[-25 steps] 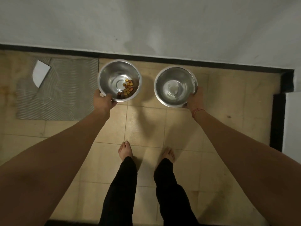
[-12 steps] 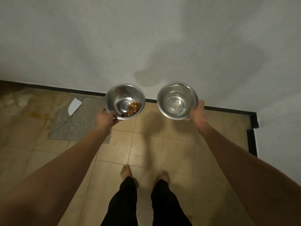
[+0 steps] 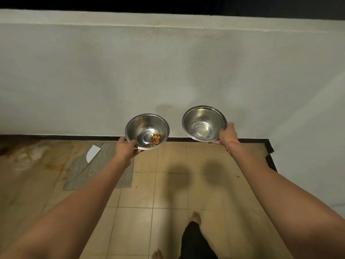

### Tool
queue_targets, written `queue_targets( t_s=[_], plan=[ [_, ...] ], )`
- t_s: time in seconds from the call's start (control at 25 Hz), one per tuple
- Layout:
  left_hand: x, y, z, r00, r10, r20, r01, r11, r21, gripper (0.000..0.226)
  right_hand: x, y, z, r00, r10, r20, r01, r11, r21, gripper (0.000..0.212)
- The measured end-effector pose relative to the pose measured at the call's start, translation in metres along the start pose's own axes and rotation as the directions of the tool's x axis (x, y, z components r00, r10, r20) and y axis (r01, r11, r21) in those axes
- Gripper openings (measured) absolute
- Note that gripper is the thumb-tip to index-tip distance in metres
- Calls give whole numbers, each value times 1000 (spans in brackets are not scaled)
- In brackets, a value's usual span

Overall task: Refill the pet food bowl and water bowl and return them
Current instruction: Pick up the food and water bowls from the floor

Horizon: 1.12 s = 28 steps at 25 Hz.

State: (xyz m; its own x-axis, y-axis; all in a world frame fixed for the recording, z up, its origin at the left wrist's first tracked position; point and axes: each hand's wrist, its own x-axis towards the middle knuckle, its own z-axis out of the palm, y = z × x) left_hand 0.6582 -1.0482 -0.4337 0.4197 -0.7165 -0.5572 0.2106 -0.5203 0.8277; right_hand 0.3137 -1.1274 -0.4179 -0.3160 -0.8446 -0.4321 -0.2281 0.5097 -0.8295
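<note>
The person is lifting both bowls higher off the floor (image 3: 168, 193) than a second ago, left hand (image 3: 125, 148) gripping the food bowl (image 3: 147, 131), right hand (image 3: 228, 134) gripping the water bowl (image 3: 204, 123), likely carrying them off for refilling.

Two steel bowls, one per hand. Bowl one (image 3: 141, 128) sits just past the fingers of the left hand (image 3: 125, 148); bowl two (image 3: 202, 121) just past the fingers of the right hand (image 3: 226, 134). Two hands, two bare forearms. Kibble pieces (image 3: 154, 140): one small cluster, roughly a dozen, exact count not readable, in the bowl at the left fingers. One thread band (image 3: 232, 144) at the right wrist. Two bare feet, one (image 3: 196, 217) clear, one (image 3: 157, 254) cut by the frame edge. One white shard (image 3: 92, 152) on the floor, left of the left fingers. Two bowl shadows below the fingers.
</note>
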Motion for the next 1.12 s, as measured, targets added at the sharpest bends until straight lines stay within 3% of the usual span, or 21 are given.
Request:
queue_targets(
  t_s=[0.16,0.48,0.72,1.12],
  plan=[
    [-44,-1,-31,999,34,34,-35,999,18,35,-70,1,-19,1000,7,-15,-5,996,85,37],
    [-162,-17,-70,989,111,92,-115,993,34,40,-206,26,-98,996,-82,-31,87,976,202,42],
    [-294,-68,-97,979,154,131,-159,987,25,29,-321,93,-147,997,-78,-21,80,946,315,44],
    [-471,-149,-176,970,134,201,-150,986,66,17,-539,191,-215,997,-57,-47,69,933,352,45]
  ],
)
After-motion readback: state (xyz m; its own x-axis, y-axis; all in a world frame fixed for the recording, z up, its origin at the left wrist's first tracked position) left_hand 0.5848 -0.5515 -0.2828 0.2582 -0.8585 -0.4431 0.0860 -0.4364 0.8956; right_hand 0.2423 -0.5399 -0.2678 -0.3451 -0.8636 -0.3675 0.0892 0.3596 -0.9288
